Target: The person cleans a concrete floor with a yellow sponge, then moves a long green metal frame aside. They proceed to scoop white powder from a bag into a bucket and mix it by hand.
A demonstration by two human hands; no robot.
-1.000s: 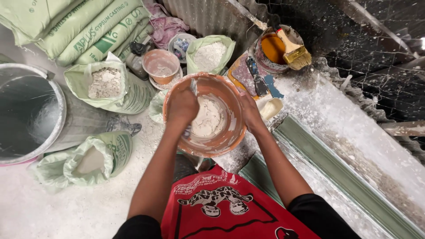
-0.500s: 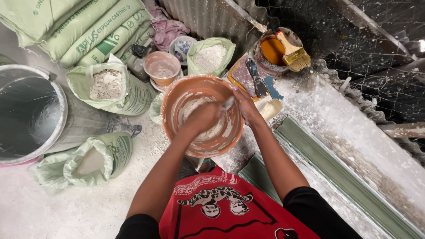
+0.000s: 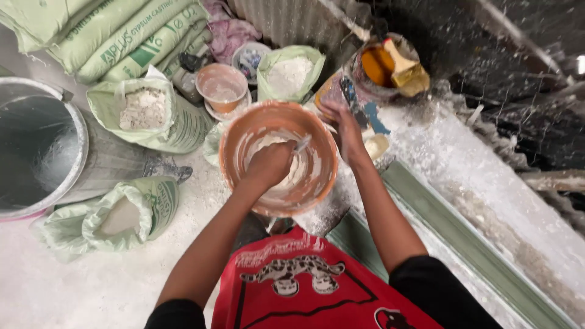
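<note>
- Your left hand (image 3: pixel 268 166) is inside the orange bowl (image 3: pixel 277 158), fist clenched around a thin pale tool (image 3: pixel 301 144) whose tip sticks out above the knuckles.
- Your right hand (image 3: pixel 346 127) rests on the bowl's far right rim, fingers curled over the edge and gripping it.
- The orange bowl sits directly in front of you, at the centre of the view, above your red shirt (image 3: pixel 304 286). Its inner wall is smeared with white, and a pale wet mass lies at the bottom.
- Stacked pale green sacks (image 3: pixel 116 36) with green lettering lie at the upper left.
- Three open green bags hold white powder: one left of the bowl (image 3: pixel 146 116), one at the lower left (image 3: pixel 116 216), one behind the bowl (image 3: pixel 289 73).
- A smaller orange bowl (image 3: pixel 221 88) stands just behind the main one.
- A metal bucket (image 3: pixel 42 146) stands at the far left, cut off by the frame edge.
- A pot with orange liquid and a brush (image 3: pixel 390 67) stands at the upper right.
- The tool's working end is hidden by your left hand; its kind cannot be determined.
</note>
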